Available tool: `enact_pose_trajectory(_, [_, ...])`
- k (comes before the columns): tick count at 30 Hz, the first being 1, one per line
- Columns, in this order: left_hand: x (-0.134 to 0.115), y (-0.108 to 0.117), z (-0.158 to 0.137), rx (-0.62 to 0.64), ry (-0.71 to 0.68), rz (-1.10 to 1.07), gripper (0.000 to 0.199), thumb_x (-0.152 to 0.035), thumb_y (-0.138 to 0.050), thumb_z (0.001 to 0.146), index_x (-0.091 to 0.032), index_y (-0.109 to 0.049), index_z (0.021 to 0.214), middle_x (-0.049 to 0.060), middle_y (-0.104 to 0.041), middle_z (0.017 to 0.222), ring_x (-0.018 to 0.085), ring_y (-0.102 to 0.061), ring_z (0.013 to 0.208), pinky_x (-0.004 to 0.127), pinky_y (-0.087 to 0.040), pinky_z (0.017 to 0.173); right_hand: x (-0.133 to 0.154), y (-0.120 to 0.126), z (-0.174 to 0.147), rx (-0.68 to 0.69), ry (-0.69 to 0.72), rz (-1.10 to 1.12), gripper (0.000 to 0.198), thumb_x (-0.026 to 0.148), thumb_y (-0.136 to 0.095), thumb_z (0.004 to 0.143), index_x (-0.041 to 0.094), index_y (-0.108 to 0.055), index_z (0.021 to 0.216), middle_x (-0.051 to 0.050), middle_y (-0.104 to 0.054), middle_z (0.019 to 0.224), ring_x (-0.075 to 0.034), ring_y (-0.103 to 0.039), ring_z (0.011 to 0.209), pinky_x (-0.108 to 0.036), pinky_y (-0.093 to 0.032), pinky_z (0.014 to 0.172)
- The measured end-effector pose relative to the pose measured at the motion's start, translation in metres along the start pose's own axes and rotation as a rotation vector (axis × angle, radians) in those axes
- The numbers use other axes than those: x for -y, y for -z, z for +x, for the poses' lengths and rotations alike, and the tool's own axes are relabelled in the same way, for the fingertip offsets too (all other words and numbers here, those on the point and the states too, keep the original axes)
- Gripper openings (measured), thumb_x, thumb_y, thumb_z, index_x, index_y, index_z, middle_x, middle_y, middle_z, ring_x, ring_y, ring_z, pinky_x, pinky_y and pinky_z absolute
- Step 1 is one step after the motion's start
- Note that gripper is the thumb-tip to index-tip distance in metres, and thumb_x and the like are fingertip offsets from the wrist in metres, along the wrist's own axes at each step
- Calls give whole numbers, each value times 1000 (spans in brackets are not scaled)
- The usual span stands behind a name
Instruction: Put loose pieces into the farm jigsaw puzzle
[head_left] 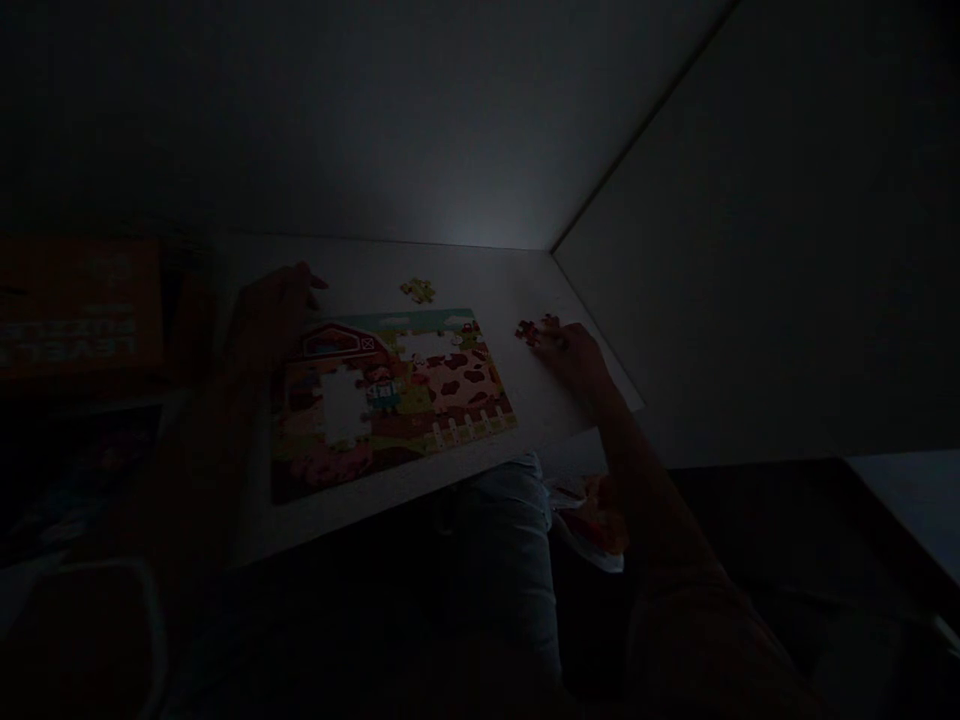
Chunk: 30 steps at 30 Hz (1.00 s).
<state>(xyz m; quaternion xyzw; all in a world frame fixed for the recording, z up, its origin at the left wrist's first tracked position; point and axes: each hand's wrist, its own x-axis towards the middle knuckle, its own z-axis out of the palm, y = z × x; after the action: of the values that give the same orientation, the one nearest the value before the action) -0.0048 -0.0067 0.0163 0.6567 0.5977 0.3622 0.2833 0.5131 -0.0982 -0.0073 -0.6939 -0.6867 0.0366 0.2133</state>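
Observation:
A farm jigsaw puzzle [450,385] with a barn, a farmer and a spotted cow lies on the white table. It has one gap left of the farmer and another above the cow. My right hand [574,355], to the right of the puzzle, pinches a dark red puzzle piece [527,332] at the tabletop; the fingers partly cover what may be a second piece. A yellow-green piece [418,290] lies loose beyond the puzzle's far edge. My left hand [277,305] rests at the puzzle's upper left corner, fingers loosely extended and apparently holding nothing.
An orange puzzle box [79,310] stands at the left. Walls [420,120] close off the table's far and right sides. Below the near edge are my jeans-clad leg [510,550] and a plastic-wrapped packet [592,520]. The room is very dim.

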Motion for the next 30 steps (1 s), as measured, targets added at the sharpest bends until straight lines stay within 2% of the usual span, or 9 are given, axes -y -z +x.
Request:
enact_pose_trajectory(3, [-5,2,-3,-18,-7,-10,47,-53,-39,120,-25,-77,117,0,-73,102,21,-65,98,31,-47,85,9,-10,7,-41,-35,53,54,71,-81,97,29,-86,131,-19,-76,136,-40,-78,110,-63,-66,104])
enact_pose_trajectory(6, [-4,0,-4,-29,-30,-44,47,-53,-39,120,-25,-77,114,0,-73,100,21,-65,99,32,-47,89,9,-14,16,-35,-2,76,49,68,-84,96,29,-86,125,-20,-75,135,-42,-77,116,-64,-66,104])
enact_pose_trajectory(9, [1,-4,-2,-34,-26,-89,50,-57,-40,121,-25,-77,113,0,-73,99,21,-64,96,33,-47,89,11,-11,20,-50,31,62,53,72,-86,92,26,-84,118,-18,-77,128,-35,-76,100,-58,-66,95])
enact_pose_trajectory(12, [6,-8,1,-54,-23,-108,51,-60,-41,120,-26,-78,112,1,-74,98,22,-64,94,35,-48,87,30,-4,22,-99,144,106,51,70,-87,91,27,-81,117,-14,-76,122,-28,-72,88,-52,-64,85])
enact_pose_trajectory(15, [11,-11,4,-89,-41,-117,56,-69,-42,117,-27,-78,107,6,-75,97,27,-67,93,39,-48,85,75,0,27,-86,352,228,43,60,-90,92,29,-79,122,-11,-74,122,-28,-70,89,-48,-63,82])
enact_pose_trajectory(18, [15,-14,6,-95,-61,-108,57,-70,-42,117,-27,-78,104,9,-75,96,28,-69,93,41,-49,85,136,-5,42,16,565,303,42,53,-90,94,31,-79,128,-10,-73,125,-28,-69,93,-48,-63,87])
enact_pose_trajectory(22, [19,-17,7,-111,-110,-131,60,-67,-40,121,-23,-78,105,9,-73,93,26,-70,90,41,-49,85,205,-27,67,247,781,396,41,50,-92,92,29,-82,127,-11,-72,126,-30,-70,105,-47,-62,93])
enact_pose_trajectory(26, [23,-21,7,-119,-129,-147,66,-73,-39,122,-22,-79,107,9,-73,93,24,-69,88,40,-49,83,232,-56,77,413,894,468,43,53,-93,92,28,-84,126,-10,-72,122,-28,-68,101,-43,-59,89])
enact_pose_trajectory(30, [25,-24,7,-110,-135,-138,65,-74,-39,121,-25,-79,104,8,-72,90,26,-70,88,40,-47,84,235,-70,69,456,934,472,44,49,-87,95,28,-84,134,-11,-77,128,-31,-72,111,-48,-58,101])
